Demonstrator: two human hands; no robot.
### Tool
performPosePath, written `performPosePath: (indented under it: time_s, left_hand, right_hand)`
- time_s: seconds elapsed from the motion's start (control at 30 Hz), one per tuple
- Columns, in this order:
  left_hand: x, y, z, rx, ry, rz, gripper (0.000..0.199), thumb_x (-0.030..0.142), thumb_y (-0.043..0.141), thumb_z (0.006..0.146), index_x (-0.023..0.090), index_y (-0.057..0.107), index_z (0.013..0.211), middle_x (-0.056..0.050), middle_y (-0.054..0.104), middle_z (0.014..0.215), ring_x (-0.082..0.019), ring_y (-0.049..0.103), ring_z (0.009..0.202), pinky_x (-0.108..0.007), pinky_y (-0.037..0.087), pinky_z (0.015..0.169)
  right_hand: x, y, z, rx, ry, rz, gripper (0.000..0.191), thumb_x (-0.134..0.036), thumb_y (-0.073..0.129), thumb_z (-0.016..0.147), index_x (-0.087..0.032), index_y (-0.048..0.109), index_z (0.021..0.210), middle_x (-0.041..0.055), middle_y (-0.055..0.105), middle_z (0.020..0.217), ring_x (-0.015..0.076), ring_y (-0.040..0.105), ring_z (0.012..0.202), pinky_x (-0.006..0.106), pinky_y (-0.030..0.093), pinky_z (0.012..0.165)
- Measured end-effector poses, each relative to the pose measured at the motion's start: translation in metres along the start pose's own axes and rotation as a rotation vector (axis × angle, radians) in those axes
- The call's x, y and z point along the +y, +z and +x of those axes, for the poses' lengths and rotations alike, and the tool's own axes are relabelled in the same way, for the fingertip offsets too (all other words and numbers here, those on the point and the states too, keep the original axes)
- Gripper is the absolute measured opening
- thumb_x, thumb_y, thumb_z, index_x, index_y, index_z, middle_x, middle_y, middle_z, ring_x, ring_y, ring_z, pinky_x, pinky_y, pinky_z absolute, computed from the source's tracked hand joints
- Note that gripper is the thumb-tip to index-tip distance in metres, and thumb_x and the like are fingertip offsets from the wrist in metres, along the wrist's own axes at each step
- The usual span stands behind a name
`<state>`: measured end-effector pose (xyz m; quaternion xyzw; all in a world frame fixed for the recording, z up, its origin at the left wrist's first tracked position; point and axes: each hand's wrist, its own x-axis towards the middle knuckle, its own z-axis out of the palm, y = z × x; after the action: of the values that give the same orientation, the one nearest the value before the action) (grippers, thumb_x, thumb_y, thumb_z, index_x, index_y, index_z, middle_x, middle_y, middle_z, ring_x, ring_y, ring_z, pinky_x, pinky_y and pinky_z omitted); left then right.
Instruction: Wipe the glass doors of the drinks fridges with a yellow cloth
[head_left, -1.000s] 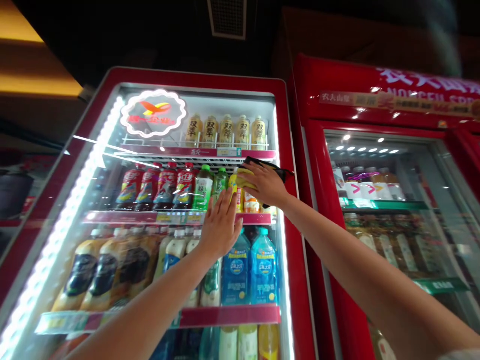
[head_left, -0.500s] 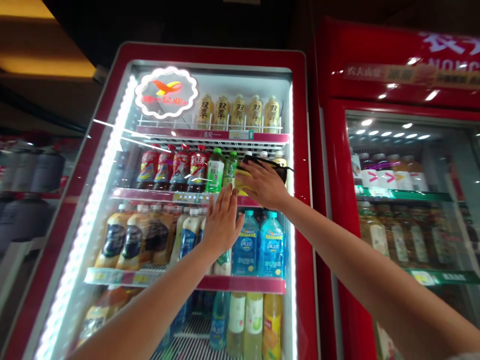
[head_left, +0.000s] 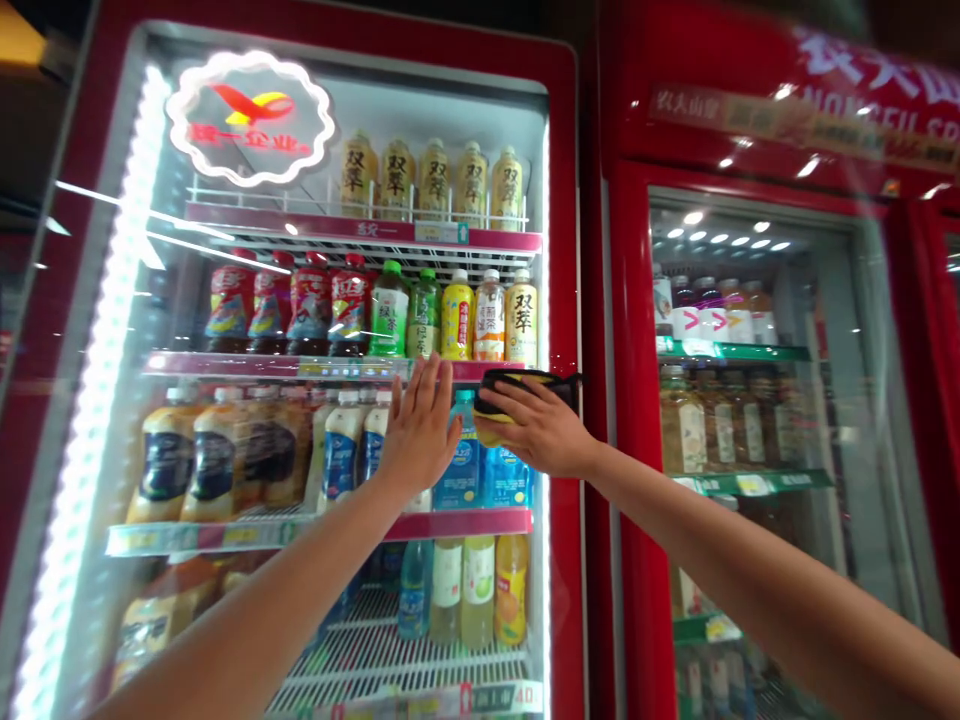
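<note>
A lit drinks cooler with a red frame (head_left: 562, 560) and a glass front stands before me. My left hand (head_left: 420, 430) lies flat against the glass, fingers stretched upward, with nothing in it. To its right, my right hand (head_left: 544, 425) presses a black and yellow cloth-like item (head_left: 495, 395) to the glass near the door's right edge. Part of that item is hidden under my fingers. Behind the glass are rows of bottles, among them a green one (head_left: 389, 315) and a yellow one (head_left: 457, 318).
A second red cooler (head_left: 630, 400) with bottles stands close on the right. A glowing round sign (head_left: 251, 120) is at the upper left of the nearer door. White light strips run down both sides of its glass.
My right hand has moved down the glass with the black and yellow item, uncovering bottles on the second shelf. The view has shifted and come closer; my left hand is still flat.
</note>
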<state>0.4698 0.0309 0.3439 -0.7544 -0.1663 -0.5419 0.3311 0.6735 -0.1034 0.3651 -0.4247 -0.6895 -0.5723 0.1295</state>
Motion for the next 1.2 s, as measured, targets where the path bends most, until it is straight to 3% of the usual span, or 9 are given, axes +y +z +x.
performPosePath:
  time_s: [0.07,0.23,0.33,0.43,0.53,0.73,0.83,1.0,1.2]
  left_hand:
    - [0.006,0.002,-0.001,0.003,0.028,-0.024,0.081,0.031,0.039,0.104,0.020,-0.014,0.165,-0.015,0.016,0.173,-0.032,0.015,0.160,-0.058,0.017,0.130]
    - [0.029,0.007,0.001,-0.011,0.043,-0.051,0.084,0.031,0.040,0.104,0.023,-0.019,0.163,-0.015,0.013,0.174,-0.031,0.016,0.160,-0.059,0.016,0.130]
    - [0.045,0.009,-0.009,-0.050,0.039,-0.077,0.086,0.030,0.042,0.104,0.023,-0.019,0.163,-0.015,0.008,0.174,-0.031,0.012,0.161,-0.060,0.014,0.130]
    - [0.057,0.011,-0.031,-0.095,0.060,-0.102,0.087,0.028,0.044,0.102,0.023,-0.019,0.163,-0.013,0.008,0.174,-0.030,0.011,0.161,-0.059,0.013,0.130]
    - [0.066,0.012,-0.050,-0.139,0.108,-0.124,0.088,0.028,0.046,0.102,0.025,-0.017,0.163,-0.011,0.012,0.174,-0.028,0.010,0.161,-0.058,0.009,0.131]
    - [0.086,0.013,-0.063,-0.214,0.098,-0.169,0.088,0.028,0.048,0.100,0.024,-0.011,0.165,-0.011,0.010,0.174,-0.027,0.007,0.161,-0.059,0.006,0.131]
    - [0.098,0.013,-0.087,-0.268,0.075,-0.177,0.088,0.025,0.047,0.100,0.021,-0.012,0.165,-0.012,0.012,0.174,-0.026,0.005,0.161,-0.058,0.007,0.131]
    - [0.104,0.008,-0.143,-0.384,0.061,-0.184,0.087,0.029,0.047,0.101,0.020,-0.011,0.165,-0.013,0.015,0.174,-0.025,0.004,0.161,-0.057,0.009,0.131]
    - [0.106,0.007,-0.154,-0.461,0.041,-0.219,0.084,0.033,0.045,0.102,0.017,-0.008,0.165,-0.014,0.010,0.174,-0.025,-0.001,0.161,-0.056,0.004,0.132]
  right_hand:
    - [0.014,-0.007,-0.012,-0.017,-0.004,-0.013,0.046,-0.037,0.054,0.103,-0.037,0.054,0.149,-0.0012,0.044,0.164,0.0214,0.038,0.153,0.046,0.027,0.128]
    - [0.042,-0.018,0.001,0.095,0.358,-0.066,0.047,-0.036,0.051,0.104,-0.028,0.054,0.150,0.0057,0.040,0.166,0.0263,0.035,0.155,0.050,0.028,0.127]
    - [0.004,-0.003,-0.026,0.084,0.399,-0.053,0.046,-0.037,0.050,0.104,-0.029,0.055,0.150,0.0070,0.039,0.166,0.0266,0.033,0.155,0.051,0.030,0.126]
    - [-0.042,0.011,-0.078,0.005,0.209,0.008,0.045,-0.033,0.054,0.103,-0.036,0.056,0.148,0.0036,0.044,0.163,0.0238,0.039,0.152,0.049,0.032,0.126]
    - [-0.048,0.010,-0.105,-0.049,0.046,0.081,0.045,-0.028,0.056,0.101,-0.039,0.057,0.146,0.0006,0.047,0.161,0.0209,0.044,0.149,0.046,0.034,0.125]
    - [-0.030,0.005,-0.075,-0.023,0.399,0.049,0.050,-0.032,0.053,0.103,-0.032,0.051,0.153,0.0031,0.036,0.168,0.0255,0.029,0.157,0.051,0.023,0.129]
    - [-0.076,0.020,-0.105,-0.063,0.504,0.044,0.047,-0.031,0.052,0.103,-0.033,0.053,0.150,0.0033,0.036,0.168,0.0255,0.028,0.157,0.054,0.025,0.129]
    - [-0.137,0.031,-0.176,-0.234,0.330,0.155,0.046,-0.023,0.053,0.101,-0.043,0.060,0.142,-0.0011,0.044,0.163,0.0226,0.041,0.151,0.053,0.035,0.125]
    - [-0.094,0.017,-0.119,-0.109,0.565,0.082,0.046,-0.026,0.048,0.104,-0.033,0.055,0.149,0.0036,0.037,0.167,0.0263,0.029,0.157,0.056,0.026,0.128]
